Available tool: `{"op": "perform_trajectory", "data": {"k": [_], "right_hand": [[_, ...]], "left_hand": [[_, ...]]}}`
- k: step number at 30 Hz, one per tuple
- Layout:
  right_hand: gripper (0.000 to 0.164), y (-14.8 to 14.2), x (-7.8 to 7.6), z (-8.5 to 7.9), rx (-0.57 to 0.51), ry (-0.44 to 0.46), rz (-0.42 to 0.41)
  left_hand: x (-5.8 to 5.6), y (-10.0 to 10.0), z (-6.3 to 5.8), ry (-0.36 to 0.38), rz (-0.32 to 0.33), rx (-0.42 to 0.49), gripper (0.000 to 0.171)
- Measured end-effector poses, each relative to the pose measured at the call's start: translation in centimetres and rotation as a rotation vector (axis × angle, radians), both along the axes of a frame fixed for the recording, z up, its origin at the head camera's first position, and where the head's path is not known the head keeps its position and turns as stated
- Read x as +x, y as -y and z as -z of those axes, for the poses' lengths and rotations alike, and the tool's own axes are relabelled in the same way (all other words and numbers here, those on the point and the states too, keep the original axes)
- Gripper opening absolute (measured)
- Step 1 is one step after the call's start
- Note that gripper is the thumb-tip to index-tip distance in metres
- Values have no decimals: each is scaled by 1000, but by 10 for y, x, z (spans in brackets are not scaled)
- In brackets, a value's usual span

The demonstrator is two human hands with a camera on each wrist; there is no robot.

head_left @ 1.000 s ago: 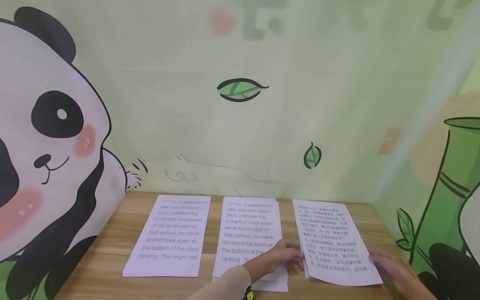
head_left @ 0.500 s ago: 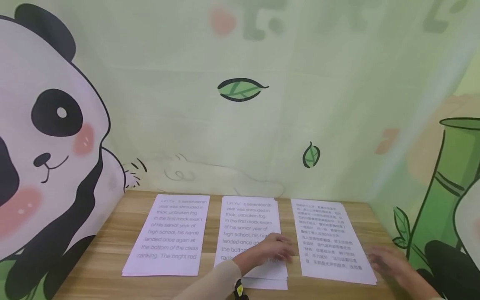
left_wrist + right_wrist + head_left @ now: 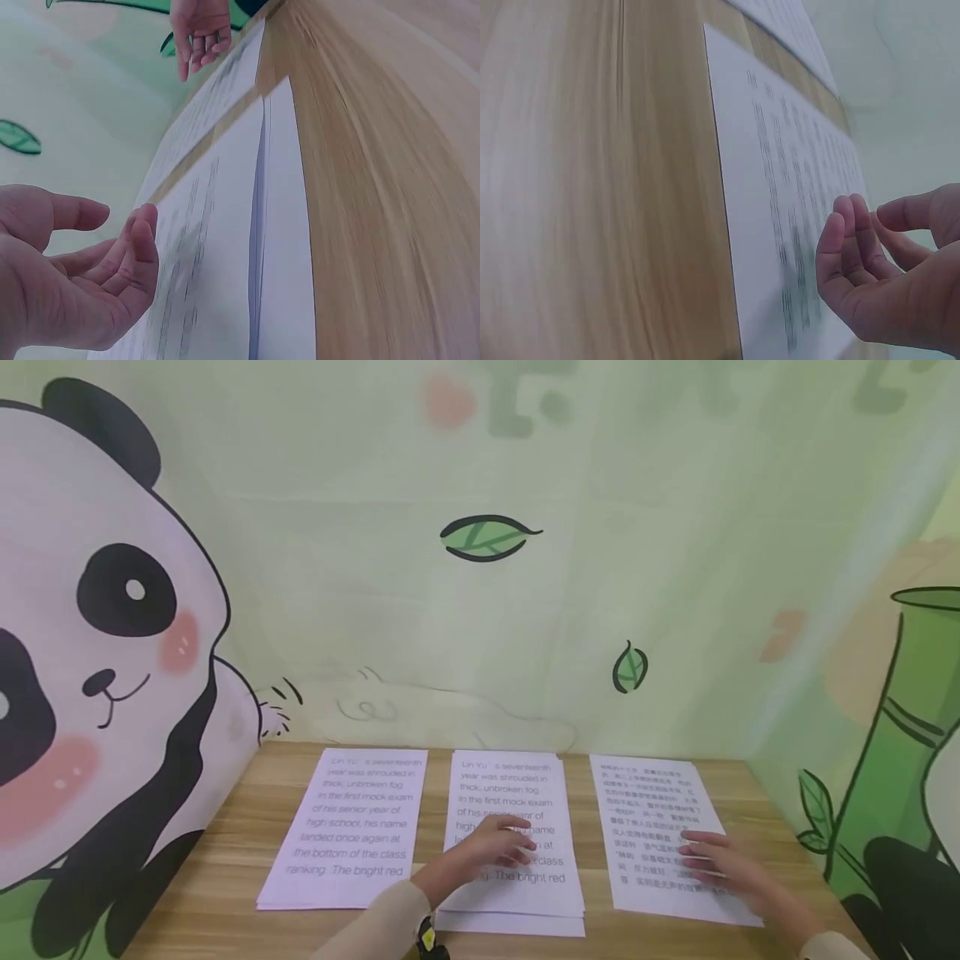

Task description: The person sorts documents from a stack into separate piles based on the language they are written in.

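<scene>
Three white stacks of printed paper lie in a row. My left hand hovers over the middle stack of sheets, which carries large English text; its fingers are loosely bent and hold nothing. In the left wrist view, the lower sheets of that stack stick out past the top one. Over the right-hand stack, printed with Chinese characters, hangs my right hand, fingers relaxed and nothing in them. The right wrist view has these fingers above the printed page. The left stack bears the same English text, untouched.
The wooden table meets a pale green backdrop at its far edge. A cartoon panda and a bamboo stalk are printed on the backdrop at the sides.
The right hand first held the right stack's edge; it let go, the sheets settled flat, and it moved left over them. The left hand left the gap between stacks and moved left over the middle one.
</scene>
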State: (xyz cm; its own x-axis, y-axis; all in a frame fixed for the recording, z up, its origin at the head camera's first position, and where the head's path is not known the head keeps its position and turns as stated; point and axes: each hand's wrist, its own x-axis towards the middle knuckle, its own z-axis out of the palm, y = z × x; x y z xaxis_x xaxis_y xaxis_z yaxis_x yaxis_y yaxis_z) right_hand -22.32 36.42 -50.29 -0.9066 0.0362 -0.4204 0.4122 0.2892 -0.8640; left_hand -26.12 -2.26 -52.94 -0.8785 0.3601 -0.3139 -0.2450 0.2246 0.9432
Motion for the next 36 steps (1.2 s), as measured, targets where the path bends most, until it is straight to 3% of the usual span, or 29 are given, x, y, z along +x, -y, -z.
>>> {"op": "perform_trajectory", "data": {"k": [10, 16, 20, 24, 36], "right_hand": [[45, 60, -10, 7, -80, -29, -109], [46, 86, -9, 12, -164, 4, -170], [55, 104, -6, 15, -229, 29, -250], [64, 121, -5, 16, -225, 41, -287], [66, 143, -2, 24, -258, 69, -362]], "left_hand": [[6, 67, -3, -14, -57, -59, 48], [12, 93, -3, -27, -94, -145, 49], [20, 103, 1, -27, -138, -208, 51], [28, 109, 4, -23, -149, -251, 57], [39, 106, 4, -100, -98, -297, 57]]}}
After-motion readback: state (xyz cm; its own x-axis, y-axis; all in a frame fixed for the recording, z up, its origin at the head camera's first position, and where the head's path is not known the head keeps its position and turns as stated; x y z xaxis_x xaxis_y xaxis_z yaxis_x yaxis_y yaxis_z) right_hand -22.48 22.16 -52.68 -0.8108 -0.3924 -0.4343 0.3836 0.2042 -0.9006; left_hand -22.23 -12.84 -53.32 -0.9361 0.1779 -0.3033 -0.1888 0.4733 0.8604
